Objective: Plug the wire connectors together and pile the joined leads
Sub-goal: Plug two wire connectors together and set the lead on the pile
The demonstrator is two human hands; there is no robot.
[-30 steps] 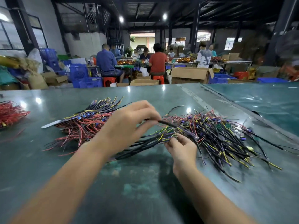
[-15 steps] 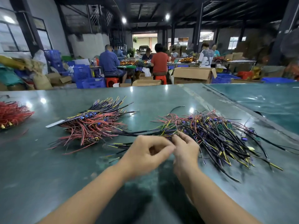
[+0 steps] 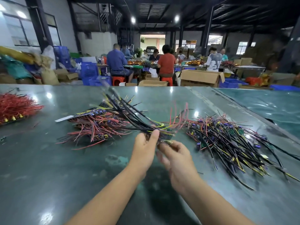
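On the far left of the table [image 3: 48, 176] a heap of red leads [image 3: 16, 105] is seen, well apart from the work. Further right, a pile of red and black leads [image 3: 97, 125] is spread flat, and this is judged to be the stack of joined pairs.

At the middle, a bundle of black leads [image 3: 129, 114] is raised off the table, fanning up and to the left. It is grasped at its near end by the left hand [image 3: 144, 146], thumb laid along the wires. The right hand [image 3: 177, 158] is blurred; its fingers are curled at the same end, but whether a connector is pinched in that grip cannot be told.

The step in hand is judged to be the gathering or mating of leads, not yet the piling. Next, one connector would have to be singled out and aligned squarely before being pressed home.

To the right, a loose pile of black and yellow leads [image 3: 227, 143] is lying, presumably the supply.

Beyond the table, blue crates [image 3: 89, 70] and an open cardboard box [image 3: 201, 77] are seen; their contents are hidden.
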